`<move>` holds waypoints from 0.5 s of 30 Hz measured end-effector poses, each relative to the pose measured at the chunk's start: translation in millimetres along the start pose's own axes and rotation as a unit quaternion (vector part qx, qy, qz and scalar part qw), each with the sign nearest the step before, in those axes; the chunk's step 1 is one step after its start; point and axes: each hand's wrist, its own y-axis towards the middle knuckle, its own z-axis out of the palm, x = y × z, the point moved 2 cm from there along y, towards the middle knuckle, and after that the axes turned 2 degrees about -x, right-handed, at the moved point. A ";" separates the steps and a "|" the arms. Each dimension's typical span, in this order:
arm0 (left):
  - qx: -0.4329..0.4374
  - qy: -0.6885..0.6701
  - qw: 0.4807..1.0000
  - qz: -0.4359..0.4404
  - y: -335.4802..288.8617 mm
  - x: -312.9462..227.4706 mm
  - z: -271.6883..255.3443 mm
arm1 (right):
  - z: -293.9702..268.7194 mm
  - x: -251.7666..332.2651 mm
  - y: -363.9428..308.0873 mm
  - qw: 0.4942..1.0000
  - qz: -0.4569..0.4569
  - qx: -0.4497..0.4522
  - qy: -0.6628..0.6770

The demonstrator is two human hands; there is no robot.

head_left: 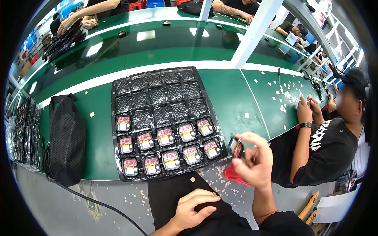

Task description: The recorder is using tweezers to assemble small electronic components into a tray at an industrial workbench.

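Between the thumb and index finger of my right hand (255,163), a small black square device housing (236,148) is raised beside the tray's right corner. It is tilted, and reddish parts show inside it. My left hand (193,209) lies on my dark-trousered thigh, fingers stretched and holding nothing. In front of me a black plastic tray (162,115) lies on the green table. Its two nearest rows hold several square devices (171,160) with red boards and white-and-yellow labels. One more device (123,123) sits at the left of the third row; the farther pockets are bare.
A black mesh bag (67,141) lies left of the tray, near stacked trays (25,133). A black cable (102,204) runs across below. Small pale pieces (289,95) are scattered at right, where a co-worker (330,137) sits. A white post (256,35) rises beyond the tray.
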 end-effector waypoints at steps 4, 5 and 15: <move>-0.142 -0.192 0.971 0.004 1.6 -12.0 0.5 | 27.9 18.8 -31.9 0.977 -0.045 0.183 0.098; -0.153 -0.211 0.965 -0.013 3.0 -11.6 -0.4 | 38.6 20.1 -26.5 0.968 -0.109 0.188 0.125; -0.201 -0.254 0.946 -0.012 -6.6 -16.1 -20.3 | 57.4 28.2 -36.2 0.966 -0.103 0.229 0.057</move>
